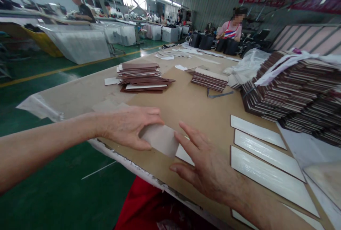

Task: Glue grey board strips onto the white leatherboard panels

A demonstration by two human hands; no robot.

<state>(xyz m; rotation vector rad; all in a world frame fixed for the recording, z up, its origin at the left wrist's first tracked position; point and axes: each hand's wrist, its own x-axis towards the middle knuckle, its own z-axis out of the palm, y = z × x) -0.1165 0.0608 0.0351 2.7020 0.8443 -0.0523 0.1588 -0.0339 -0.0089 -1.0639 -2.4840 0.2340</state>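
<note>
A pale grey-beige rectangular piece [163, 138] lies at the table's near edge. My left hand [130, 125] grips its left end, thumb on the near side and fingers on the far side. My right hand [202, 159] is open over the piece's right end, fingers spread; whether the fingertips touch it I cannot tell. Partly under my right hand is a white strip [183, 154]. Several glossy white strips with dark edges [269, 166] lie in a row to the right, some partly behind my right forearm.
Brown and white pieces [144, 77] are stacked ahead, with a smaller stack [209, 79] beside them. A large pile of dark-edged panels [295, 87] stands at the right. Across the table [191, 105], a person [230, 29] sits behind black items. Translucent bins [77, 43] stand on the left floor.
</note>
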